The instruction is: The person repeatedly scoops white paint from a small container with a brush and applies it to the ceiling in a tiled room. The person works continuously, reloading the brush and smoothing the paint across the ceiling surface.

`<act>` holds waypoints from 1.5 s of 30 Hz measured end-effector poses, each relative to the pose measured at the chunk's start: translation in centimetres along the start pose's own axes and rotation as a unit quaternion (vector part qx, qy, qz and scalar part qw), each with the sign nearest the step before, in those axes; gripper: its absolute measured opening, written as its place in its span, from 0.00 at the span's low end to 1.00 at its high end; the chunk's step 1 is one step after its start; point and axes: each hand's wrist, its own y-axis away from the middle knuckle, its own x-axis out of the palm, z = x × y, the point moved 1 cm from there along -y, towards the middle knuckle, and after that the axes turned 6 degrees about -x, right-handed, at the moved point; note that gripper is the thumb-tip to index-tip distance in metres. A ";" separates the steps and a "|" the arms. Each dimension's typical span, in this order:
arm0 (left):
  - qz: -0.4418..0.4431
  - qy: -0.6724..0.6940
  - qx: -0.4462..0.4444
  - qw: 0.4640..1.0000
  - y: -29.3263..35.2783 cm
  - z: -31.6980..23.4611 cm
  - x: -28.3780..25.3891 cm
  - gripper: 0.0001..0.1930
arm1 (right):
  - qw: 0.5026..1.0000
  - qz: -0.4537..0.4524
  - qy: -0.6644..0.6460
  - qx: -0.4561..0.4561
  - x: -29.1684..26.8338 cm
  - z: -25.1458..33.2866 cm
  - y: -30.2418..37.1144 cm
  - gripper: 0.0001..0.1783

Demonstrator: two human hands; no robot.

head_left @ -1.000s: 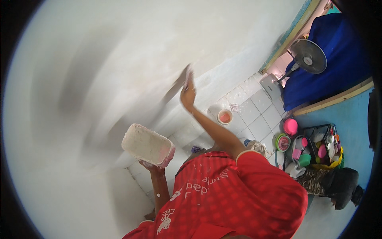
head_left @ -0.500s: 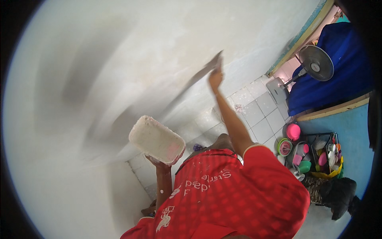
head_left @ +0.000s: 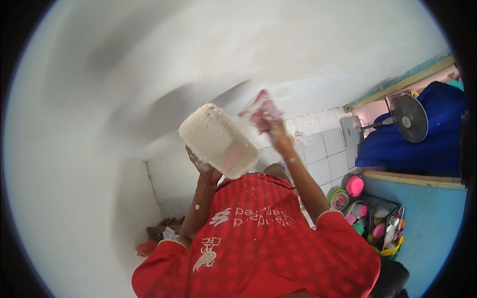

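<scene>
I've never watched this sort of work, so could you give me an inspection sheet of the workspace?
Surface: off-white wall with shadows; pale floor tiles.
Job's things: oblong whitish tub, pinkish patch inside; blurred pink-and-white flat thing, kind unclear.
Clutter: pink bowl, green-rimmed basin and heaped kitchenware, lower right.
Grips: left grip holds the tub; right grip holds the flat thing.
Cables: nothing seen.
Surroundings: standing fan, blue cloth, light-blue wall.

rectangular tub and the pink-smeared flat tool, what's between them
No object lies between the rectangular tub and flat tool; head view shows white wall and tiles behind.
</scene>
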 end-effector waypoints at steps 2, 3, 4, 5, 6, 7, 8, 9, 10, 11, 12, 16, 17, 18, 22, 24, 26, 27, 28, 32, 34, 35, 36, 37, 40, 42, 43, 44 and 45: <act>0.012 -0.034 0.015 0.999 -0.6 0.3 1.9 0.42 | 0.976 0.047 0.108 -0.182 -4.0 5.7 1.9 0.20; 0.016 -0.052 0.020 0.998 -0.7 0.6 2.8 0.42 | 0.929 -0.061 0.287 -0.225 -5.1 8.3 2.2 0.22; 0.021 -0.070 0.026 0.997 -0.8 1.0 3.8 0.41 | 0.962 -0.106 0.205 -0.148 -6.3 11.1 3.2 0.23; 0.025 -0.089 0.034 0.995 -0.9 1.5 4.8 0.41 | 0.939 -0.112 0.222 -0.235 -6.4 13.7 4.3 0.23; 0.027 -0.104 0.042 0.993 -0.9 2.0 5.8 0.41 | 0.955 -0.150 0.189 -0.174 -6.4 15.8 6.1 0.23; 0.030 -0.121 0.051 0.991 -1.0 2.5 7.0 0.41 | 0.937 -0.086 0.205 -0.271 -5.8 18.4 7.1 0.19; 0.032 -0.137 0.061 0.988 -1.2 3.2 8.2 0.41 | 0.907 -0.014 0.283 -0.311 -5.0 20.3 8.2 0.17; 0.032 -0.151 0.072 0.985 -1.3 4.0 9.4 0.41 | 0.869 0.038 0.363 -0.334 -4.1 21.8 9.3 0.15; 0.028 -0.167 0.085 0.982 -1.6 4.7 10.5 0.40 | 0.840 0.049 0.422 -0.336 -3.3 22.5 10.1 0.14; 0.025 -0.181 0.098 0.978 -1.7 5.6 11.7 0.40 | 0.828 0.101 0.446 -0.325 -2.6 23.2 10.7 0.13; 0.018 -0.195 0.113 0.974 -1.7 6.5 12.9 0.40 | 0.798 0.166 0.487 -0.314 -2.2 23.5 10.9 0.12; -0.025 -0.259 0.191 0.946 -2.2 10.2 17.4 0.39 | 0.684 0.177 0.644 -0.295 -2.9 23.0 10.0 0.16; -0.040 -0.273 0.211 0.938 -2.3 11.1 18.4 0.39 | 0.674 0.170 0.652 -0.304 -3.5 22.9 9.5 0.18; -0.054 -0.287 0.229 0.929 -2.4 11.9 19.2 0.39 | 0.662 0.164 0.661 -0.313 -4.4 22.8 9.1 0.20; -0.120 -0.332 0.284 0.891 -3.0 15.1 21.7 0.39 | 0.632 0.228 0.668 -0.319 -7.5 23.0 8.1 0.23; -0.149 -0.353 0.303 0.872 -3.1 16.4 22.5 0.39 | 0.636 0.253 0.639 -0.352 -9.3 24.0 7.9 0.22; -0.174 -0.375 0.315 0.854 -3.2 17.4 23.2 0.38 | 0.633 0.282 0.616 -0.376 -10.5 24.9 7.8 0.21; -0.185 -0.385 0.319 0.846 -3.1 17.8 23.5 0.38 | 0.627 0.293 0.605 -0.394 -10.8 25.2 7.7 0.20; -0.219 -0.390 0.341 0.827 -3.2 18.0 23.8 0.39 | 0.618 0.315 0.591 -0.411 -11.0 25.3 7.6 0.19; -0.191 -0.356 0.314 0.859 -2.6 18.5 25.1 0.40 | 0.642 0.234 0.652 -0.329 -11.4 25.4 6.6 0.16; -0.193 -0.341 0.307 0.867 -2.1 18.6 25.8 0.40 | 0.677 0.211 0.592 -0.384 -11.6 25.6 6.3 0.15; -0.195 -0.334 0.307 0.870 -2.1 18.9 26.3 0.41 | 0.670 0.224 0.600 -0.376 -11.8 25.6 6.1 0.14; -0.198 -0.327 0.306 0.872 -2.0 19.0 26.7 0.41 | 0.657 0.244 0.589 -0.403 -12.1 25.8 6.0 0.14; -0.202 -0.321 0.305 0.873 -2.0 19.2 27.0 0.41 | 0.644 0.261 0.573 -0.434 -12.4 26.0 6.0 0.14; -0.213 -0.307 0.306 0.876 -2.2 19.5 27.9 0.42 | 0.652 0.301 0.573 -0.396 -13.7 27.1 5.9 0.15; -0.217 -0.297 0.308 0.877 -2.4 19.5 28.3 0.43 | 0.659 0.292 0.611 -0.326 -14.2 27.6 5.8 0.16; -0.217 -0.293 0.308 0.879 -2.4 19.5 28.5 0.43 | 0.656 0.273 0.642 -0.289 -14.4 27.8 5.7 0.17; -0.215 -0.287 0.308 0.881 -2.6 19.5 28.7 0.43 | 0.653 0.241 0.657 -0.289 -14.4 27.9 5.7 0.17; -0.214 -0.280 0.307 0.884 -2.6 19.6 28.9 0.43 | 0.633 0.252 0.662 -0.312 -14.3 28.0 5.7 0.17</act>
